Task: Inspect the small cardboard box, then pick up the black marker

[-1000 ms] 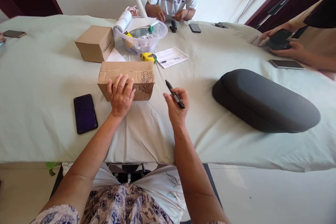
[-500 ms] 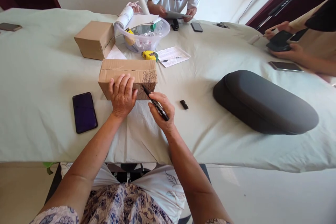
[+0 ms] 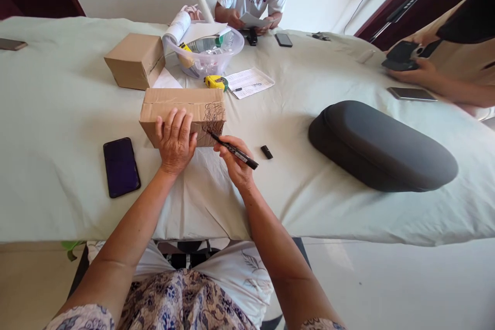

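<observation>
A cardboard box [image 3: 162,99] lies in front of me, with black scribbles on the right end of its top and front. My left hand [image 3: 175,142] grips its near edge, fingers over the top and thumb against the front. My right hand [image 3: 236,160] is closed round a black marker [image 3: 235,151], whose tip meets the scribbled front face near the right corner. The marker's black cap [image 3: 266,152] rests on the cloth just right of this hand.
A phone [image 3: 121,167] lies on the left, a dark grey case [image 3: 382,147] on the right. Behind the box are another carton [image 3: 133,59], a filled plastic basin [image 3: 232,51], a yellow tape measure [image 3: 215,82] and a paper sheet [image 3: 251,82]. Two people are at the table's far side and right.
The marker's tip has moved a little down and left on the box front, and its back end has swung right. The view has shifted slightly. My left hand stays on the box.
</observation>
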A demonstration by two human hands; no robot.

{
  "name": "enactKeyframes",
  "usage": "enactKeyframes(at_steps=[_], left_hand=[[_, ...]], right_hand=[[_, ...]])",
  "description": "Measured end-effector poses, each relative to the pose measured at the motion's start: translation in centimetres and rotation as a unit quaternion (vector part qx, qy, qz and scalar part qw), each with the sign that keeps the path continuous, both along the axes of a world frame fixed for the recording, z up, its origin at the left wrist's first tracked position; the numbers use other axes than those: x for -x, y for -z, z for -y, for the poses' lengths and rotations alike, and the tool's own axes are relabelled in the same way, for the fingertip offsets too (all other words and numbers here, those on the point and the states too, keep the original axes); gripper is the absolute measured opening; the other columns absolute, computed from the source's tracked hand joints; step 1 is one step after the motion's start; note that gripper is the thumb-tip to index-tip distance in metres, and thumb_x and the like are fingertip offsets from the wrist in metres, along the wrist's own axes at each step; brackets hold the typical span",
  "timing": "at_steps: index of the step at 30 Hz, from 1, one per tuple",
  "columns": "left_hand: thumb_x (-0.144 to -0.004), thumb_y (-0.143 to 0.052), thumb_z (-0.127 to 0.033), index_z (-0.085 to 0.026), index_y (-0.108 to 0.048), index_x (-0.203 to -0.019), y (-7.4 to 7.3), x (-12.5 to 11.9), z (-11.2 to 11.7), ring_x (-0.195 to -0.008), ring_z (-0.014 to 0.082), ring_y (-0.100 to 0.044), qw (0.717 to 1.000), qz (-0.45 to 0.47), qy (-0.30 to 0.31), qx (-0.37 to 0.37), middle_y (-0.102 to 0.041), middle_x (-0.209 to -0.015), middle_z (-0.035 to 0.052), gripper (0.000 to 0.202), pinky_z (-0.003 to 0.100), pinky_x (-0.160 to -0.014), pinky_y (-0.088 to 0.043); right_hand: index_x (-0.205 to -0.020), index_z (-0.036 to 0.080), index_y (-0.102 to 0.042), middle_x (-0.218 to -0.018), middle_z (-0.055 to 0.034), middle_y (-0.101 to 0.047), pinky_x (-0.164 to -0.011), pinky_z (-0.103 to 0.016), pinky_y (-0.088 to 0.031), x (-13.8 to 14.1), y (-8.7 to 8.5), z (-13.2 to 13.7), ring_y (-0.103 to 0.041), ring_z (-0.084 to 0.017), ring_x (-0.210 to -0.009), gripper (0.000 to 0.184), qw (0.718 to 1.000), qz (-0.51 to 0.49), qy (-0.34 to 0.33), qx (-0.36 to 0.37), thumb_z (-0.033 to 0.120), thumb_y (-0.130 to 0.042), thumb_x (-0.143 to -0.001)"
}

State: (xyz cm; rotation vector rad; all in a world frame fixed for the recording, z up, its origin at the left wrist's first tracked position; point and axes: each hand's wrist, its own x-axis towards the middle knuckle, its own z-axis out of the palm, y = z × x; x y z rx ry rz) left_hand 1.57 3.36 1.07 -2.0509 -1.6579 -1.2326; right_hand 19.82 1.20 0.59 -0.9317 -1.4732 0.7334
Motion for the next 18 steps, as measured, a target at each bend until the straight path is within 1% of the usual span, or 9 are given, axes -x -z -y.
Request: enactKeyframes(at_steps=[1, 3, 5, 6, 9, 12, 14, 16, 18], left_hand=[[-0.094, -0.054, -0.039, -0.019, -0.057, -0.138, 0.0, 0.0, 0.1, -0.146, 0.0318, -0.045, 1.000, -0.002, 0.000, 0.000, -0.058, -0.147, 0.0171, 0.048, 0.057, -0.127, -0.014], [-0.093, -0.055, -0.037, -0.019, -0.056, -0.139, 0.1, 0.1, 0.3, -0.147, 0.0315, -0.043, 1.000, -0.006, -0.003, -0.002, -0.056, -0.149, 0.0165, 0.050, 0.056, -0.127, -0.014], [-0.091, -0.057, -0.034, -0.020, -0.056, -0.140, 0.1, 0.1, 0.4, -0.148, 0.0317, -0.042, 1.000, -0.007, -0.004, -0.004, -0.055, -0.150, 0.0159, 0.051, 0.057, -0.127, -0.015], [-0.091, -0.057, -0.033, -0.021, -0.056, -0.140, 0.1, 0.1, 0.4, -0.148, 0.0319, -0.042, 1.000, -0.008, -0.004, -0.004, -0.055, -0.150, 0.0155, 0.051, 0.057, -0.127, -0.015], [-0.089, -0.056, -0.031, -0.023, -0.058, -0.137, -0.3, 0.2, 0.8, -0.148, 0.0318, -0.043, 1.000, -0.013, 0.002, -0.014, -0.055, -0.151, 0.0144, 0.049, 0.058, -0.126, -0.018], [-0.091, -0.052, -0.031, -0.021, -0.056, -0.136, -0.9, 0.8, 2.0, -0.146, 0.0302, -0.045, 0.999, 0.000, 0.016, -0.046, -0.057, -0.148, 0.0163, 0.046, 0.053, -0.123, -0.028], [-0.091, -0.052, -0.032, -0.019, -0.052, -0.138, -1.2, 2.1, 3.5, -0.145, 0.0301, -0.046, 0.998, 0.018, 0.009, -0.061, -0.058, -0.145, 0.0186, 0.048, 0.050, -0.120, -0.034], [-0.091, -0.053, -0.034, -0.018, -0.049, -0.140, -1.2, 4.1, 5.4, -0.141, 0.0324, -0.050, 0.997, 0.027, -0.044, -0.058, -0.059, -0.143, 0.0203, 0.052, 0.052, -0.119, -0.035], [-0.090, -0.054, -0.036, -0.015, -0.048, -0.141, -0.9, 6.8, 7.4, -0.136, 0.0373, -0.053, 0.990, 0.044, -0.127, -0.037, -0.059, -0.139, 0.0250, 0.056, 0.057, -0.116, -0.035]], right_hand=[[-0.109, 0.026, -0.063, -0.093, -0.0047, -0.070, -0.071, -0.033, -0.057, -0.1, 0.1, -0.1, -0.069, -0.018, -0.081, 0.030, 0.999, -0.024, 0.028, -0.009, 0.050, -0.055, -0.093], [-0.117, 0.026, -0.060, -0.097, -0.0055, -0.068, -0.068, -0.031, -0.056, -0.6, 0.3, -0.5, -0.069, -0.018, -0.083, 0.033, 0.990, -0.049, 0.128, -0.012, 0.049, -0.047, -0.097], [-0.123, 0.025, -0.057, -0.109, -0.0079, -0.066, -0.075, -0.033, -0.055, -1.5, 0.5, -1.2, -0.068, -0.018, -0.092, 0.037, 0.975, -0.019, 0.223, 0.007, 0.046, -0.040, -0.099], [-0.125, 0.024, -0.057, -0.114, -0.0093, -0.065, -0.082, -0.034, -0.055, -2.0, 0.6, -1.6, -0.068, -0.019, -0.098, 0.038, 0.969, 0.019, 0.245, 0.024, 0.044, -0.039, -0.099], [-0.131, 0.019, -0.057, -0.123, -0.0140, -0.065, -0.100, -0.041, -0.048, -3.3, 0.9, -2.6, -0.062, -0.025, -0.115, 0.045, 0.953, 0.183, 0.218, 0.104, 0.041, -0.052, -0.093], [-0.140, 0.017, -0.053, -0.130, -0.0180, -0.063, -0.106, -0.047, -0.042, -3.7, 0.9, -2.9, -0.056, -0.032, -0.125, 0.059, 0.908, 0.328, 0.179, 0.191, 0.043, -0.063, -0.087], [-0.145, 0.019, -0.050, -0.137, -0.0180, -0.060, -0.107, -0.051, -0.039, -3.6, 0.8, -2.7, -0.051, -0.034, -0.130, 0.066, 0.879, 0.396, 0.169, 0.206, 0.045, -0.065, -0.086], [-0.147, 0.022, -0.048, -0.141, -0.0173, -0.057, -0.108, -0.051, -0.036, -3.5, 0.7, -2.4, -0.048, -0.035, -0.132, 0.071, 0.860, 0.441, 0.160, 0.200, 0.050, -0.067, -0.085], [-0.148, 0.023, -0.047, -0.142, -0.0171, -0.055, -0.107, -0.050, -0.034, -3.5, 0.7, -2.2, -0.047, -0.035, -0.132, 0.075, 0.851, 0.463, 0.151, 0.194, 0.056, -0.067, -0.084]])
